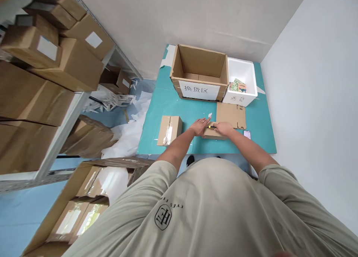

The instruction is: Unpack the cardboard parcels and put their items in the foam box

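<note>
A small cardboard box point(214, 134) lies in front of me near the table's front edge. My left hand point(200, 127) grips its left end, holding it against the table, with the thumb stretched over the top. In my right hand point(224, 128) is a utility knife point(210, 127) with a yellow and black body. It lies across the top of the box and points left, towards my left hand. Whether its blade is out is too small to tell. Just behind the box, a flat piece of cardboard point(231, 114) rests on the table.
On the green table point(156, 100) stand a taped box point(169, 130) at left, a large open carton point(199, 89) behind, and a white foam bin point(241, 98) holding small packets. A phone point(247, 134) lies at right. Shelves of cartons point(69, 63) and an open floor carton point(50, 216) are at left.
</note>
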Demonstrator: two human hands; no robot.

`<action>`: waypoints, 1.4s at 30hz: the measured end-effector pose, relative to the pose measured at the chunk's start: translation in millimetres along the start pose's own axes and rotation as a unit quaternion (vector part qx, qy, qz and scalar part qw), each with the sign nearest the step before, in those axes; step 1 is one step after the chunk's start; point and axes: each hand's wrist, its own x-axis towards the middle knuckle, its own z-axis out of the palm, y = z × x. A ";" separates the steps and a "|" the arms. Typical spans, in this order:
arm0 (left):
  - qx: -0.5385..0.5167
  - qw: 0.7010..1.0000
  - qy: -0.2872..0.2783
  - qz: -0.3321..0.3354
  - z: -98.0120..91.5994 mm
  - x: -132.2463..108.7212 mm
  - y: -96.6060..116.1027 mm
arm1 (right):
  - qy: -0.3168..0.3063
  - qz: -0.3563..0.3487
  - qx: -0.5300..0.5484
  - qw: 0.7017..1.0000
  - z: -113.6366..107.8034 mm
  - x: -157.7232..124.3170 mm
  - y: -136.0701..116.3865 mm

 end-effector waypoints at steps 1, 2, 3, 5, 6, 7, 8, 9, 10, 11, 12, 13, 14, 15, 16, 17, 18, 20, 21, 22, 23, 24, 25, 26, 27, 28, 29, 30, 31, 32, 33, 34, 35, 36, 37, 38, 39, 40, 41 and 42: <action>-0.003 1.000 0.002 -0.002 0.7 -0.3 -0.3 | 0.002 -0.001 0.000 1.000 0.2 -0.7 0.6; -0.007 1.000 0.006 -0.002 1.6 -1.0 -0.6 | 0.004 -0.002 0.000 1.000 0.4 -1.5 1.7; -0.012 1.000 0.011 -0.001 2.8 -1.9 -0.9 | 0.004 -0.002 0.000 1.000 0.7 -2.5 3.4; -0.024 0.999 0.025 0.003 5.9 -3.8 -1.5 | 0.002 -0.002 0.002 1.000 1.6 -5.1 8.3; -0.029 0.999 0.032 0.003 7.9 -4.6 -1.7 | 0.000 -0.001 0.002 1.000 2.2 -6.6 11.5; -0.034 0.999 0.038 0.002 9.9 -5.2 -2.0 | -0.001 -0.001 0.002 1.000 2.9 -8.2 14.8; -0.037 0.998 0.042 0.000 11.8 -5.5 -2.2 | -0.003 -0.001 0.002 1.000 3.6 -10.0 18.2; -0.041 0.998 0.044 -0.001 13.5 -5.7 -2.5 | -0.006 0.000 0.000 1.000 4.5 -11.8 21.5; -0.044 0.998 0.046 -0.002 14.9 -5.7 -2.8 | -0.008 0.002 -0.002 1.000 5.5 -13.7 24.6; -0.047 0.998 0.046 -0.003 15.8 -5.7 -3.1 | -0.012 0.005 -0.003 1.000 6.6 -15.7 27.5; -0.050 0.998 0.046 -0.003 16.4 -5.6 -3.4 | -0.014 0.009 -0.003 1.000 7.9 -17.8 30.3; -0.052 0.998 0.045 -0.004 16.7 -5.5 -3.8 | -0.015 0.014 -0.001 1.000 9.3 -20.0 33.0; -0.054 0.998 0.044 -0.004 16.7 -5.4 -4.1 | -0.016 0.019 0.002 1.000 11.0 -22.4 35.7; -0.055 0.998 0.043 -0.006 16.5 -5.3 -4.4 | -0.018 0.024 0.006 1.000 12.8 -24.9 38.4; -0.055 0.998 0.041 -0.007 16.3 -5.3 -4.6 | -0.020 0.027 0.010 0.999 14.6 -27.5 41.1; -0.054 0.998 0.039 -0.007 16.1 -5.3 -4.7 | -0.022 0.030 0.013 0.999 16.6 -30.1 43.9; -0.054 0.998 0.038 -0.007 15.9 -5.2 -4.6 | -0.023 0.034 0.016 0.999 18.5 -32.6 46.6; -0.050 0.998 0.037 -0.008 15.6 -5.2 -4.1 | -0.024 0.040 0.020 0.999 22.6 -37.1 51.7; -0.048 0.998 0.036 -0.009 15.5 -5.1 -3.9 | -0.023 0.044 0.020 0.999 24.7 -39.2 54.3; -0.046 0.998 0.035 -0.010 15.4 -5.1 -3.6 | -0.024 0.047 0.020 0.998 27.0 -41.3 57.0; -0.044 0.998 0.034 -0.011 15.3 -5.0 -3.4 | -0.024 0.050 0.019 0.998 29.4 -43.5 60.1; -0.042 0.998 0.034 -0.013 15.3 -4.9 -3.2 | -0.024 0.055 0.018 0.998 32.2 -46.1 63.7; -0.041 0.998 0.033 -0.015 15.4 -4.8 -3.1 | -0.025 0.062 0.018 0.998 35.3 -49.2 67.7; -0.040 0.998 0.033 -0.018 15.7 -4.7 -2.8 | -0.026 0.070 0.019 0.997 38.8 -52.8 72.3; -0.041 0.998 0.032 -0.020 16.3 -4.4 -2.4 | -0.028 0.080 0.021 0.996 42.7 -57.1 77.3; -0.042 0.998 0.030 -0.023 17.1 -4.1 -1.7 | -0.029 0.090 0.024 0.995 46.7 -61.7 82.4; -0.044 0.998 0.027 -0.023 18.1 -3.8 -0.6 | -0.031 0.099 0.025 0.994 50.8 -66.6 87.2; -0.047 0.998 0.024 -0.023 19.2 -3.4 0.8 | -0.031 0.105 0.025 0.994 54.7 -71.4 91.5; -0.050 0.998 0.023 -0.022 20.3 -3.1 2.5 | -0.031 0.110 0.024 0.993 58.3 -75.9 95.0; -0.052 0.998 0.024 -0.020 21.3 -2.8 4.4 | -0.029 0.113 0.022 0.993 61.3 -79.7 97.5; -0.053 0.998 0.026 -0.017 22.1 -2.6 6.3 | -0.026 0.115 0.020 0.993 63.6 -82.8 99.0; -0.051 0.998 0.029 -0.014 22.5 -2.5 8.2 | -0.022 0.116 0.018 0.993 65.2 -85.1 99.5; -0.049 0.998 0.032 -0.009 22.5 -2.5 9.8 | -0.019 0.116 0.015 0.993 66.2 -86.7 99.5; -0.047 0.998 0.034 -0.005 22.3 -2.6 11.3 | -0.016 0.117 0.013 0.993 66.6 -87.8 99.1; -0.045 0.998 0.034 -0.002 21.8 -2.7 12.6 | -0.014 0.116 0.010 0.993 66.7 -88.7 98.8; -0.043 0.998 0.034 0.000 21.2 -2.9 13.8 | -0.014 0.117 0.008 0.993 66.5 -89.8 99.1; -0.041 0.999 0.033 0.002 20.5 -3.0 14.9 | -0.014 0.118 0.007 0.993 66.3 -91.4 100.3; -0.039 0.999 0.033 0.002 19.7 -3.2 15.8 | -0.013 0.120 0.007 0.993 66.2 -93.7 102.9; -0.036 0.999 0.033 0.001 18.9 -3.4 16.4 | -0.012 0.123 0.010 0.992 66.3 -97.2 107.1; -0.033 0.999 0.032 -0.001 18.0 -3.9 16.5 | -0.009 0.127 0.015 0.992 66.8 -102.0 113.1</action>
